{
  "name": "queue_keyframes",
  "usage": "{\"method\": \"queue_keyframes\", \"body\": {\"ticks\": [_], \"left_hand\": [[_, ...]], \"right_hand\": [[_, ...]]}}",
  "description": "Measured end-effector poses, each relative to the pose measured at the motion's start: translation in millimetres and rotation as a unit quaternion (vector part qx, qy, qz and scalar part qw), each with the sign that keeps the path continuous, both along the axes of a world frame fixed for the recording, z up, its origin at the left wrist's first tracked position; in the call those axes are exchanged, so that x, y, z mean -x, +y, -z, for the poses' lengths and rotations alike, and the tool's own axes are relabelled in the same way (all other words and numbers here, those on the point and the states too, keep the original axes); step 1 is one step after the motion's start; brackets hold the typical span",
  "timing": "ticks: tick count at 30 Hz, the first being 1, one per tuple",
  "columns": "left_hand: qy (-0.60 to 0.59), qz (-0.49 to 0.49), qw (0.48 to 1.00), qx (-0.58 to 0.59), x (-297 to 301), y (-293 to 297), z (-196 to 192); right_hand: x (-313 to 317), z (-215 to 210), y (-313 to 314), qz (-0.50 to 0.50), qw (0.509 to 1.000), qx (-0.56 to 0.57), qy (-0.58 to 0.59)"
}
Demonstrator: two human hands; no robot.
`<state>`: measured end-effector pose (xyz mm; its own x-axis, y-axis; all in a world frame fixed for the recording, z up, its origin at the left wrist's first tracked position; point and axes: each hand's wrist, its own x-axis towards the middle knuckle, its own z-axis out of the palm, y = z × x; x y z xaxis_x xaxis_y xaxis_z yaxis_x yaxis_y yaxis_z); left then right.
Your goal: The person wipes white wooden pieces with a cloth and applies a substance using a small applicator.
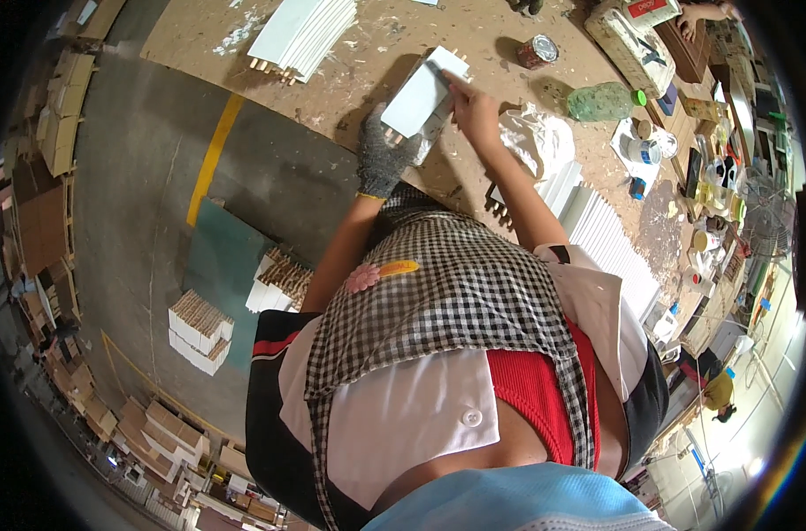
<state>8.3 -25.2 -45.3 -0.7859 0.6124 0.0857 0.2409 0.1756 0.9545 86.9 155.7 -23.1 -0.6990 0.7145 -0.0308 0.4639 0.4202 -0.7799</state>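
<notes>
My left hand (383, 157), in a grey knit glove, is closed around the near end of a white wooden board (418, 96). Short wooden dowels stick out of both ends of the board, which is tilted over the edge of the workbench. My right hand (475, 115) is bare. Its index finger stretches out onto the board's upper face near the far right corner, while the other fingers are partly curled and nothing shows in them. Further left on the bench lies a stack of similar white boards (304, 35) with dowels.
The brown workbench (456, 181) is paint-spotted. On it are a tin can (537, 52), a green plastic bottle (605, 102), a white cloth (536, 142), a dirty white container (631, 44) and a row of white boards (611, 243). Stacked white pieces (199, 332) stand on the floor. Another person's hand (689, 19) is at far right.
</notes>
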Motion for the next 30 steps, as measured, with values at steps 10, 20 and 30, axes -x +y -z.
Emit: {"method": "queue_keyframes", "body": {"ticks": [10, 20, 30], "left_hand": [[-0.092, 0.000, 0.996, -0.019, 2.8, 1.2, 20.5], [-0.038, 0.004, 0.998, -0.041, 0.3, 1.5, 1.3], [-0.011, -0.007, 1.000, -0.022, 0.8, 2.4, 6.6]], "right_hand": [[-6.4, -3.6, -11.0, -0.023, 0.999, -0.023, -0.013], [-10.3, 0.6, -15.0, -0.048, 0.996, -0.077, 0.004], [-5.7, -4.0, -11.8, -0.046, 0.995, -0.077, -0.053]]}}
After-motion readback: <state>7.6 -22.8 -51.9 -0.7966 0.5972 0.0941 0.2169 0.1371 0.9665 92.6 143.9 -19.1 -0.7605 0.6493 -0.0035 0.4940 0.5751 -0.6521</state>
